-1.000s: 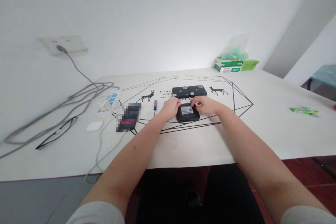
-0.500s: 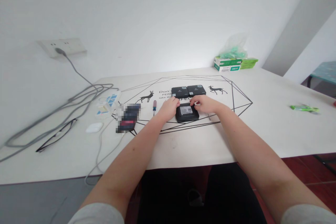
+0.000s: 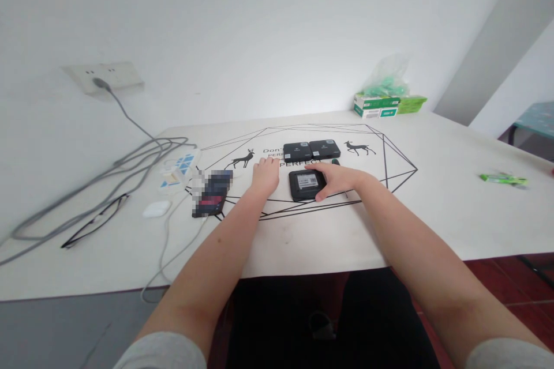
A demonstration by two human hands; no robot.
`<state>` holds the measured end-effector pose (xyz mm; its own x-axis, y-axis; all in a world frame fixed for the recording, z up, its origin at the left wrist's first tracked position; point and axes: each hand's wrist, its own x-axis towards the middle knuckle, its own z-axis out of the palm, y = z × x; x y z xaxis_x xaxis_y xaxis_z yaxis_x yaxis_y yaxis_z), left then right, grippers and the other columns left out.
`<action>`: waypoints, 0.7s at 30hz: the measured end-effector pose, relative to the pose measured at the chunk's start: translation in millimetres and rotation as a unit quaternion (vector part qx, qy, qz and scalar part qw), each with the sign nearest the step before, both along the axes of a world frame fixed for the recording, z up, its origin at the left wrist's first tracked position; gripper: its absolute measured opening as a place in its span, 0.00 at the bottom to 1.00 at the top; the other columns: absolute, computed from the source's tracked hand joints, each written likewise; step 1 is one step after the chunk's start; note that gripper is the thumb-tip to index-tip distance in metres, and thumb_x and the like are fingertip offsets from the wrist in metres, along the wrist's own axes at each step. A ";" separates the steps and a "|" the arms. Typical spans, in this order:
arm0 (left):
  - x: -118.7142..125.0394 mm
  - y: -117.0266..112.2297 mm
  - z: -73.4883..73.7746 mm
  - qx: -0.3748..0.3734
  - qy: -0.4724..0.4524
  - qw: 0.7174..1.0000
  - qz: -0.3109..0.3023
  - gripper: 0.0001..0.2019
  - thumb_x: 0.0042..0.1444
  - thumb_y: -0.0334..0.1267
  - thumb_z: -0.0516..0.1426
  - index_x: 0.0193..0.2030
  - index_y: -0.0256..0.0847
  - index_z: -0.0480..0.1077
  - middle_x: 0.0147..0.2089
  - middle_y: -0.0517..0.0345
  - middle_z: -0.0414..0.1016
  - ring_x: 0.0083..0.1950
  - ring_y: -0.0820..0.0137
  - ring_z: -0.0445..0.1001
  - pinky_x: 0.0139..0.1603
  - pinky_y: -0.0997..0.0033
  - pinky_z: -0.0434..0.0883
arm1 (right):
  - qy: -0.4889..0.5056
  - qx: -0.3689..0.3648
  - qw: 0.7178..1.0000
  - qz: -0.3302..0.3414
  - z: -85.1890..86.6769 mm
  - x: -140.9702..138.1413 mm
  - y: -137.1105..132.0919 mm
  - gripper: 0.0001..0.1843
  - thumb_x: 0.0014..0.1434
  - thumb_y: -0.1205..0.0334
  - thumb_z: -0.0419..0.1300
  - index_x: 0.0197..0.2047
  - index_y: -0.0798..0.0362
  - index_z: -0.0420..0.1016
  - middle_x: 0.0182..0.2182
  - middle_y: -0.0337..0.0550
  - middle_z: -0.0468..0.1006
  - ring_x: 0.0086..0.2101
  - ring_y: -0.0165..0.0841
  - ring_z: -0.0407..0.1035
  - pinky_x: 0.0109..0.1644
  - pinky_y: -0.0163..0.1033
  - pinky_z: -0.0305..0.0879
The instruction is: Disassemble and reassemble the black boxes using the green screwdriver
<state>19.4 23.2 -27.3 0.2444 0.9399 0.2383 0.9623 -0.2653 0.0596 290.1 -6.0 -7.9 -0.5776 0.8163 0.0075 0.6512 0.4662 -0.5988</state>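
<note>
A small flat black box (image 3: 298, 187) with a white label on top lies on the table in front of me. My right hand (image 3: 335, 179) grips it from the right, thumb at the near edge and fingers along the far edge. Left of the box, my left hand (image 3: 266, 176) is down at the table with its fingers bent together. It covers the spot where the screwdriver lay, and whatever is under the fingers is hidden. Two similar black boxes, a left one (image 3: 296, 151) and a right one (image 3: 324, 149), sit side by side just beyond.
A phone (image 3: 213, 193), blurred out, lies to the left with a white case (image 3: 156, 209), glasses (image 3: 95, 220) and grey cables (image 3: 125, 164). Behind my right hand shows a dark green tip (image 3: 336, 161). Green boxes (image 3: 376, 105) stand at the back right; a green packet (image 3: 504, 179) lies far right.
My left hand has left the labelled box and moved left, over the screwdriver, which is now out of sight. My right hand has shifted from the box's far edge to grip its right side.
</note>
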 end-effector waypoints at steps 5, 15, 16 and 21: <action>-5.5 5.1 -4.0 -0.030 0.034 0.999 0.010 0.21 0.65 0.23 0.50 0.60 0.40 0.74 0.62 0.37 0.75 0.65 0.47 0.69 0.63 0.46 0.64 | 0.014 0.034 0.999 -0.008 -1.1 -9.5 -2.7 0.62 0.41 0.50 0.82 0.76 0.51 0.64 0.73 0.58 0.67 0.70 0.54 0.65 0.77 0.58 0.59; -6.8 8.7 0.2 -0.035 0.040 0.998 0.022 0.20 0.64 0.22 0.49 0.55 0.38 0.77 0.59 0.37 0.76 0.63 0.50 0.72 0.61 0.52 0.70 | 0.013 0.073 0.997 0.015 -7.8 -18.4 -1.7 0.55 0.45 0.47 0.81 0.73 0.51 0.68 0.69 0.59 0.72 0.67 0.53 0.68 0.73 0.58 0.64; -7.3 9.8 0.5 -0.036 0.037 0.998 0.023 0.20 0.65 0.22 0.49 0.54 0.38 0.78 0.58 0.37 0.77 0.61 0.51 0.73 0.60 0.54 0.71 | 0.013 0.073 0.997 0.016 -7.7 -18.1 -1.7 0.55 0.45 0.47 0.81 0.72 0.51 0.68 0.68 0.58 0.72 0.67 0.53 0.68 0.72 0.59 0.65; -9.1 12.9 -0.3 -0.030 0.022 0.999 0.022 0.18 0.70 0.27 0.49 0.58 0.39 0.77 0.58 0.39 0.77 0.61 0.53 0.74 0.60 0.57 0.71 | 0.011 0.073 0.997 0.019 -6.3 -17.9 -1.8 0.53 0.45 0.47 0.81 0.71 0.52 0.70 0.66 0.58 0.74 0.65 0.54 0.70 0.71 0.59 0.66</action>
